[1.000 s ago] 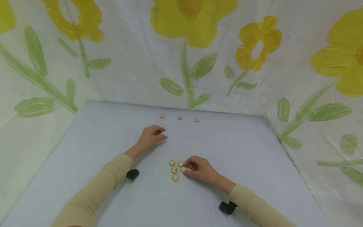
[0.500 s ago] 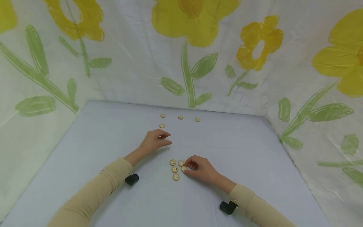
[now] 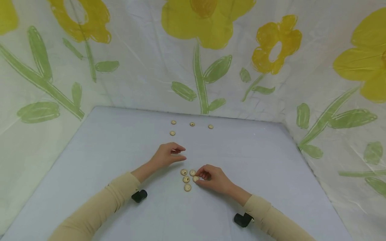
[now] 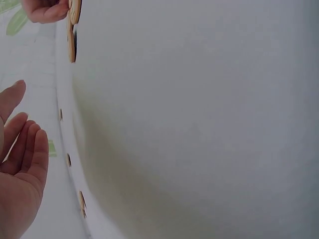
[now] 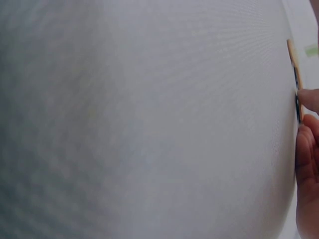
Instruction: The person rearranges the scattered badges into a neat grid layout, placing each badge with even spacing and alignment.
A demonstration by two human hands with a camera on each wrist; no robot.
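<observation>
Several round, pale wooden discs with dark markings lie flat on the table. In the head view the near cluster includes an upper-left disc (image 3: 184, 172), a middle-left disc (image 3: 186, 179), a bottom disc (image 3: 187, 187) and an upper-right disc (image 3: 192, 172). My right hand (image 3: 214, 179) pinches the cluster's right-hand wooden disc (image 3: 195, 179) between thumb and curled fingers; in the right wrist view this disc (image 5: 300, 113) is partly hidden by them. My left hand (image 3: 167, 155) hovers just beyond the cluster, fingers loosely bent and thumb apart. Nothing is between them in the left wrist view (image 4: 22, 174).
Farther back, three discs stand in a row: left (image 3: 173, 122), middle (image 3: 192, 124) and right (image 3: 210, 127). Another disc (image 3: 172, 133) lies just in front of the left one. A pale table (image 3: 247, 154) meets a flower-painted cloth backdrop (image 3: 144, 73).
My left hand has drawn back from the far disc toward the near cluster, leaving that disc uncovered. My right hand stays at the cluster, and the discs keep their places.
</observation>
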